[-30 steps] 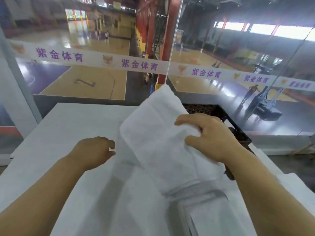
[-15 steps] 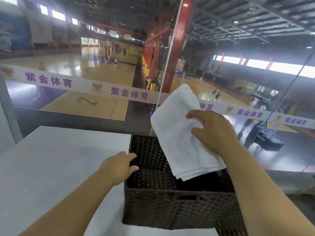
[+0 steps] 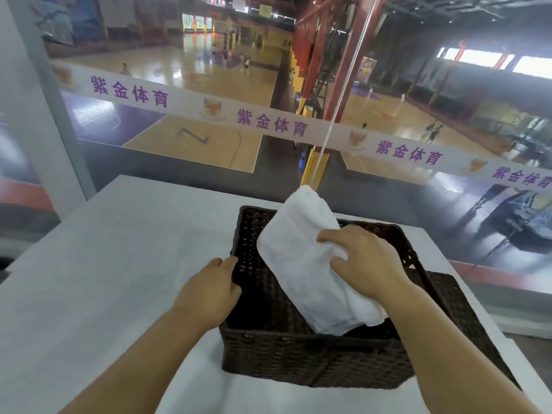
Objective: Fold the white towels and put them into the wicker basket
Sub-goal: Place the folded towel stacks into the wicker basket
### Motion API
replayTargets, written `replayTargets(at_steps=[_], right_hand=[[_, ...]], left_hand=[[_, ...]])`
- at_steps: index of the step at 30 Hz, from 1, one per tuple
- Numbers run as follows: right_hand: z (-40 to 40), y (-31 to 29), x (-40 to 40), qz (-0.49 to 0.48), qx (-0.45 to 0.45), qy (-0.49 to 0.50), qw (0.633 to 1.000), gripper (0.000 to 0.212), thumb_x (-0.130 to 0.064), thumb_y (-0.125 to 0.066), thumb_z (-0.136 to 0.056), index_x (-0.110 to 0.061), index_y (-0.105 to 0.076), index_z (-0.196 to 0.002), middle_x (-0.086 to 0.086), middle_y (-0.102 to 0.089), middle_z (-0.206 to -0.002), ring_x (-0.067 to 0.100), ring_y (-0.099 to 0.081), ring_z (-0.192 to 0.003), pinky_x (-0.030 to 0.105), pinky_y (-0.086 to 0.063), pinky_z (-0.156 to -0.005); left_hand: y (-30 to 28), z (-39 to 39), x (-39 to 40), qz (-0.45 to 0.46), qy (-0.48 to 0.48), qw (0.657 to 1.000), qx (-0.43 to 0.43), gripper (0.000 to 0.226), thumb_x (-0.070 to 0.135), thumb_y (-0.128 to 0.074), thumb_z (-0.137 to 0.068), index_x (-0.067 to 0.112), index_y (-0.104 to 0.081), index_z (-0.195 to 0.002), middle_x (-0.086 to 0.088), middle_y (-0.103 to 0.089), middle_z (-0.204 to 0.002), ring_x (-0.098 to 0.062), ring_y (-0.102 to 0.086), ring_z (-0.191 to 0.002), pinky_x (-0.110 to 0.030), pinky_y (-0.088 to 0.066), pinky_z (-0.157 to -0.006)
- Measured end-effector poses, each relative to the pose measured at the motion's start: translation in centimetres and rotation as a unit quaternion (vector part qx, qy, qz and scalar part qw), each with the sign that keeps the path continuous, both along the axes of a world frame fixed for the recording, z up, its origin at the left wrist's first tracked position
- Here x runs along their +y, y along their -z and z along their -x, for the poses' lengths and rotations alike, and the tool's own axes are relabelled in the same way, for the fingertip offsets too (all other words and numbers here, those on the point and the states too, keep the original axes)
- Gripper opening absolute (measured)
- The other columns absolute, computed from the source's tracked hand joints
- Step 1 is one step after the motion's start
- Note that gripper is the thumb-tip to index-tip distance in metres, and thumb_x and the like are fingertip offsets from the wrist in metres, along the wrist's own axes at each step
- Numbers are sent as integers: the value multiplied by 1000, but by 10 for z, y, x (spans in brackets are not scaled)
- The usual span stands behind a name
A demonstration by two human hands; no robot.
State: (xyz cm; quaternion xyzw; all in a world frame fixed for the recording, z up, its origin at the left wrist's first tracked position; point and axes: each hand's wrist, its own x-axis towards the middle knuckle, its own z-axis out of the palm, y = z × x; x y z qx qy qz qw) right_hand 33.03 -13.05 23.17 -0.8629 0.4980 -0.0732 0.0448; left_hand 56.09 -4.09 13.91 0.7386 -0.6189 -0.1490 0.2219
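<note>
White table (image 3: pixel 119 264): one wicker basket (image 3: pixel 298 360), one folded towel (image 3: pixel 301 264).

Towel: folded white towel (image 3: pixel 310 264) now lower, its near end dipped inside the wicker basket (image 3: pixel 313 363); earlier held above the rim.
Right hand (image 3: pixel 366 261): lowered with it.
Left hand (image 3: pixel 209 291): now on left rim.
</note>
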Motion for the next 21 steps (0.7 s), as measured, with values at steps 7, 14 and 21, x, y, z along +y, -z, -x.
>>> replayTargets(at_steps=[7, 14, 21], right_hand=[[-50, 27, 0, -98, -26, -22, 995, 45, -24, -57, -78, -49, -55, -116, -11, -57, -114, 15, -54, -103, 33, -48, -81], [-125, 54, 12, -206, -47, -26, 977, 41, -19, -57, -79, -43, -58, -112, -8, -61, -89, 14, -58, -59, 24, -45, -50], [-129, 90, 1, -374, -57, 52, 924, 61, -24, -57, -90, -37, -33, -144, 0, -41, -141, 20, -53, -100, 34, -56, -65]], left_hand=[[-2, -58, 47, 5, -92, 996, 11, 45, 22, -49, -87, 19, -43, -132, 2, -50, -92, -17, -52, -84, -29, -41, -72], [3, -85, 55, 1, -128, 991, 22, 31, 28, -44, -93, 22, -45, -123, 4, -57, -66, -15, -57, -65, -28, -41, -54], [8, -86, 52, 15, -123, 992, 24, 28, 28, -42, -93, 21, -44, -120, 4, -55, -70, -19, -56, -71, -30, -36, -55]])
